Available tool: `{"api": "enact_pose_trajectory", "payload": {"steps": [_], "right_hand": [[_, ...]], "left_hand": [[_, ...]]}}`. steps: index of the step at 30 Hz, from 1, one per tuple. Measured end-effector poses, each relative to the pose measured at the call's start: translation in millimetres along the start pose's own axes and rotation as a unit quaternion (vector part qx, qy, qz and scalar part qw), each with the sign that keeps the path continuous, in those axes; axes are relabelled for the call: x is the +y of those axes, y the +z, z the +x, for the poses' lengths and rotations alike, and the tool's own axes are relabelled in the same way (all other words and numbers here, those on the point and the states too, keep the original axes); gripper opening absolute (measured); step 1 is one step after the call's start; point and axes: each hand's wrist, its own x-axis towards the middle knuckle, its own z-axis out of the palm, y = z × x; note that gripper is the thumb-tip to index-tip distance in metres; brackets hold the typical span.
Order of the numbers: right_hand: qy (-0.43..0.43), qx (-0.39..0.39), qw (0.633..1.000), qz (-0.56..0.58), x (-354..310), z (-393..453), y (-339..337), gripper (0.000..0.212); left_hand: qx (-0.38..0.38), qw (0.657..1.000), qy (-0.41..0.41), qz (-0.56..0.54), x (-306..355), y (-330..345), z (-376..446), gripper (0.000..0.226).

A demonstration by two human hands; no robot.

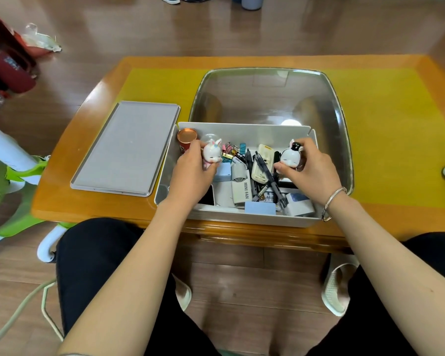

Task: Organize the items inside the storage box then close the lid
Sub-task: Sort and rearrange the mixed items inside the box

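1. Your hands are both over the box (pixel 242 217), each curled round a small figure.
2. Your left hand (pixel 190 173) grips a white bunny (pixel 212 151) with pink ears, above the box's left end.
3. Your right hand (pixel 311 168) grips a white bunny with a black cap (pixel 290 155), above the box's right end; a bangle (pixel 332 199) sits on that wrist.
4. That box stands open at the near edge of the counter (pixel 62 181), just in front of you.
5. Inside the box lie pens (pixel 265 170), binder clips (pixel 231 150), a mini fan (pixel 242 186), a blue card (pixel 260 208) and small cartons, all jumbled together.
6. At the box's far left corner a red can (pixel 186 141) stands upright.
7. Behind the box, touching its far wall, rests a clear lid (pixel 267 98), hollow side up.
8. Left of the box, just beside it, a grey tray (pixel 126 147) lies flat on the counter.
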Motion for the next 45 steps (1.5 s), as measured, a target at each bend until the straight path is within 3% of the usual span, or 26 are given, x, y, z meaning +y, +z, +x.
{"api": "enact_pose_trajectory", "payload": {"steps": [3, 6, 17, 26, 30, 34, 39, 45], "right_hand": [[0.004, 0.018, 0.999, 0.039, 0.6, -1.5, 0.0, 0.045], [0.017, 0.053, 0.994, 0.097, 2.7, -1.3, -0.7, 0.044], [0.019, 0.125, 0.981, 0.147, 19.2, 2.5, -1.1, 0.04], [0.017, 0.124, 0.981, 0.146, 18.6, 3.2, -0.1, 0.037], [0.016, 0.158, 0.971, 0.177, 18.5, 2.2, -0.1, 0.04], [0.02, 0.151, 0.972, 0.177, 18.6, 3.6, -0.2, 0.041], [0.018, 0.13, 0.978, 0.16, 17.8, 3.7, 0.2, 0.045], [0.012, 0.111, 0.985, 0.133, 19.0, 4.5, 0.3, 0.046]], "left_hand": [[-0.043, 0.997, 0.009, -0.062, 4.4, -0.3, 7.9, 0.054], [-0.097, 0.991, 0.051, -0.077, 14.3, 7.0, 20.0, 0.039], [-0.282, 0.947, 0.155, 0.016, 55.7, 63.9, 68.1, 0.029], [-0.29, 0.944, 0.155, 0.028, 71.6, 87.0, 84.2, 0.031], [-0.335, 0.932, 0.138, -0.002, 78.0, 90.6, 80.1, 0.021], [-0.389, 0.91, 0.141, 0.02, 76.5, 90.7, 73.7, 0.027], [-0.333, 0.872, 0.266, 0.241, 70.0, 97.2, 72.2, 0.034], [-0.26, 0.861, 0.319, 0.298, 45.1, 73.2, 68.9, 0.036]]}}
